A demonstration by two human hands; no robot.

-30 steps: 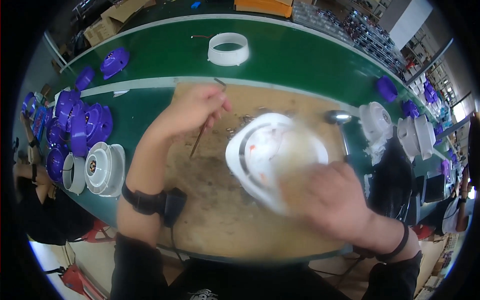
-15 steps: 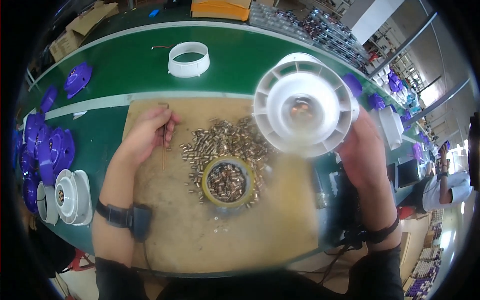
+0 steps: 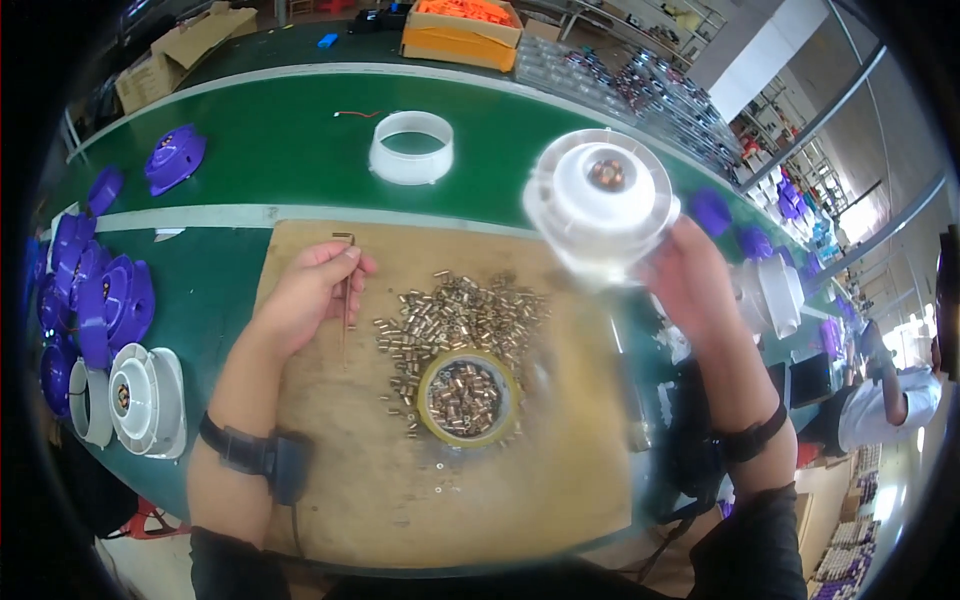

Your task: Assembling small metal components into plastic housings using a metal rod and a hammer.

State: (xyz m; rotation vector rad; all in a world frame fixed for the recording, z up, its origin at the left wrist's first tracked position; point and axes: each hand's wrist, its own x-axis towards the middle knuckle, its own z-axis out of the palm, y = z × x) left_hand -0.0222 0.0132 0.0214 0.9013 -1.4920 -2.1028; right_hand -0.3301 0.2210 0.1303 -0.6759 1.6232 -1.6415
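Note:
A thin copper-coloured L-shaped hex key (image 3: 346, 310) is pinched between the thumb and fingers of my left hand (image 3: 312, 292), its short bend uppermost, over the brown board. My right hand (image 3: 694, 278) grips the lower right rim of a round white plastic fan housing (image 3: 585, 215), raised over the board's far right corner. Copper windings (image 3: 608, 175) show in the housing's centre. Between my hands lies a heap of small brass-coloured metal cylinders (image 3: 470, 315). More of them fill a yellow tape ring (image 3: 425, 402) at the heap's near side.
A white plastic ring (image 3: 412, 172) stands on the green table beyond the board (image 3: 350, 480). Purple housings (image 3: 125, 300) and another white housing (image 3: 150, 405) are at the left. White parts (image 3: 780, 295) lie on the right. A person (image 3: 890, 410) is at the far right.
The white housing has moved away from me and tilted, with my right hand still holding it. My left hand keeps the hex key in nearly the same place. The view has shifted slightly.

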